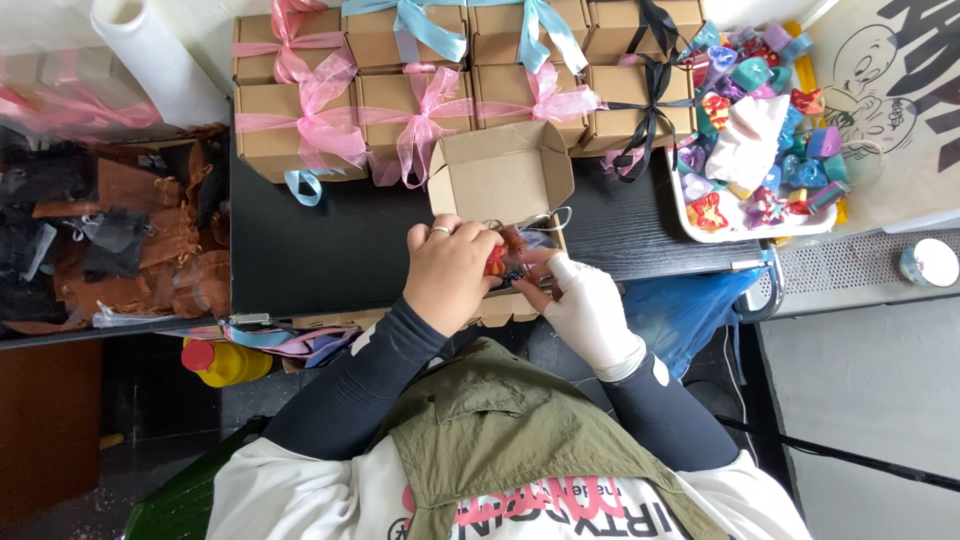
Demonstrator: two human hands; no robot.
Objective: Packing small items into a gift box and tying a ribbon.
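Black wood-grain table (330, 240) under even, soft light. Grey floor (860, 400) at right, metal grille strip (850, 265) running beside it. Dark floor at left, brown panel (45, 420), possibly cabinet side. White paper roll (160, 60) at top left. Heap of brown and black pouches (120, 230) left of table. Yellow bottle with red cap (220, 360) below table edge.

Matt cardboard box (500, 172) – sheer pink ribbons (325, 100) – dark wood-grain table (320, 250).
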